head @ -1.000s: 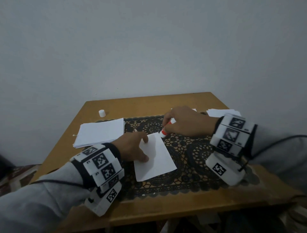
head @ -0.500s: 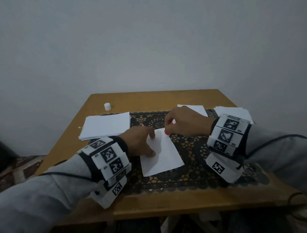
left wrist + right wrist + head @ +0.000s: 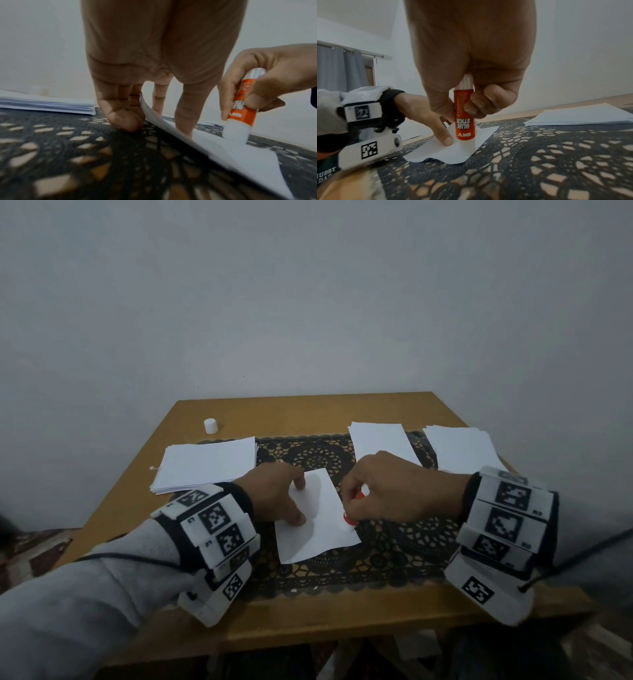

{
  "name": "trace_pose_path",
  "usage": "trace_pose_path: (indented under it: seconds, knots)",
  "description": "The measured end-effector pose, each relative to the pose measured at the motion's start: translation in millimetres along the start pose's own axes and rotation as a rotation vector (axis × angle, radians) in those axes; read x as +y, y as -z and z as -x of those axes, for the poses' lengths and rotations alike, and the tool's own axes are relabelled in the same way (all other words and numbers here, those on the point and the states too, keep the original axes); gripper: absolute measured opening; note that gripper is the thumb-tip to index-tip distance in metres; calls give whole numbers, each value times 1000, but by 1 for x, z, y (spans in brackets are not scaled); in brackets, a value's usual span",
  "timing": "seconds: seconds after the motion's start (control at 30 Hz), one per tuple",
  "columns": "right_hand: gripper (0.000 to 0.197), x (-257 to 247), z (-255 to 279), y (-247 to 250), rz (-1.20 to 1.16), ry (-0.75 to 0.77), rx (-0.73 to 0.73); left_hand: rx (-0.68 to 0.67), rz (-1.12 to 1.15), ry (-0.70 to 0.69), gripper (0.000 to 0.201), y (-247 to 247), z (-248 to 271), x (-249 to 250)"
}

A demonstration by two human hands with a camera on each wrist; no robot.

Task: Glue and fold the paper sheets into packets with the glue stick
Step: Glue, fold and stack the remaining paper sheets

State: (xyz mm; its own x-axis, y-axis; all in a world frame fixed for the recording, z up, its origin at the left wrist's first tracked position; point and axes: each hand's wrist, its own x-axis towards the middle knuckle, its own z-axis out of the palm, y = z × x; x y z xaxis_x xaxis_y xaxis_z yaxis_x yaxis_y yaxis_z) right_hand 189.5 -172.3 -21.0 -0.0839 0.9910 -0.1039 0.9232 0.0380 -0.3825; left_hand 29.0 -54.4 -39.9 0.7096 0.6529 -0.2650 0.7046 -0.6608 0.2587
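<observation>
A small white paper sheet [image 3: 317,529] lies on the black lace mat [image 3: 394,553] in front of me. My left hand [image 3: 294,501] presses its left part down with thumb and fingertips; in the left wrist view the sheet [image 3: 231,152] bows up against those fingers [image 3: 184,116]. My right hand [image 3: 352,505] grips an orange and white glue stick [image 3: 350,518] upright, tip down on the sheet's right edge near the front corner. The right wrist view shows the glue stick [image 3: 464,121] pinched between thumb and fingers, its white end on the sheet [image 3: 453,152].
A stack of white sheets [image 3: 209,463] lies at the left of the wooden table [image 3: 308,412]. Two more piles [image 3: 380,440] [image 3: 459,446] lie at the back right. A white cap [image 3: 210,426] stands at the back left. A wall rises close behind.
My right hand has drawn the glue stick along the sheet's right edge, from the far corner towards me. My left hand has kept pressing the sheet.
</observation>
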Motion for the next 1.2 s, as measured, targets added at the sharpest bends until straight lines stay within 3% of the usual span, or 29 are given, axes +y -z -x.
trace_pose_path:
  seconds: [0.07, 0.23, 0.3, 0.37, 0.57, 0.67, 0.77, 0.87, 1.2]
  knots:
    - [16, -2, 4, 0, 13, 2, -14, 27, -2, -13, 46, 4, -3, 3]
    - [17, -5, 9, 2, 17, 11, -33, 271, 196, -69, 24, 33, -16, 6]
    - [16, -5, 10, 2, 1, 13, -32, 178, 284, -92, 34, 49, -19, 2]
    - [16, -4, 10, 1, -16, 7, -32, -8, 321, -152, 37, 61, -18, 0]
    - [21, 5, 10, 10, -16, -16, -89, -331, 183, -147, 51, 60, 0, 6]
    - [22, 20, 11, 21, -46, -60, -36, -217, 120, -129, 51, 48, 7, 4]
    - [21, 38, 8, 28, -89, -150, 190, -26, 162, -107, 48, 33, 6, -9]
    - [18, 43, 2, 26, -86, -199, 347, -36, 206, -67, 46, 21, 7, -16]
    - [17, 21, -23, 13, -11, -177, 253, -10, 132, -6, 44, 7, 12, -13]
